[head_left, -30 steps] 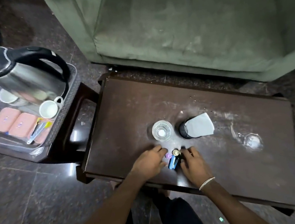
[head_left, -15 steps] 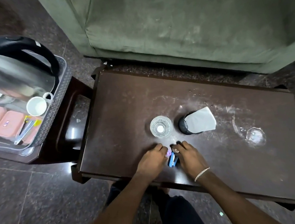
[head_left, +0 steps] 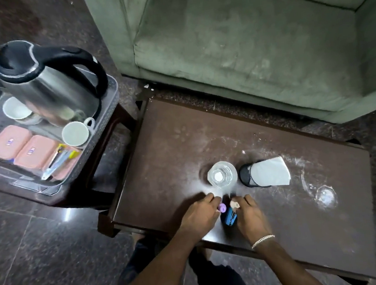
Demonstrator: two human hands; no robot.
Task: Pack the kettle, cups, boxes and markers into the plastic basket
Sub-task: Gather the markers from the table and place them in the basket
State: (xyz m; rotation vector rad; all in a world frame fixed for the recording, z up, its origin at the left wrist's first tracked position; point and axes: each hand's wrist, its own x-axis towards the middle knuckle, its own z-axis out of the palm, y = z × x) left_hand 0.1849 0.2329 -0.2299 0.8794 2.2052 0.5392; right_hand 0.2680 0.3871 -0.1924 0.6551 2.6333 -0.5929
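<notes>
The plastic basket (head_left: 113,96) stands on a side table at the left. In it are the steel kettle (head_left: 48,86) with its black handle, two white cups (head_left: 75,133) (head_left: 16,108), pink boxes (head_left: 8,141) (head_left: 35,151) and some markers (head_left: 58,161). On the dark table, near its front edge, my left hand (head_left: 198,214) curls around a purple-capped marker (head_left: 222,207). My right hand (head_left: 250,214) pinches a blue marker (head_left: 229,217) at its pale cap. The two hands almost touch, and most of each marker is hidden between them.
Just beyond my hands stand a clear glass (head_left: 222,177) and a black mesh holder (head_left: 246,175) with white paper (head_left: 270,175) over it. Another clear glass (head_left: 324,195) lies to the right. A green sofa (head_left: 241,35) is behind the table (head_left: 171,143).
Both hands have closed in on the markers and drawn together. The markers now stand more upright between the fingers. The head camera has shifted slightly.
</notes>
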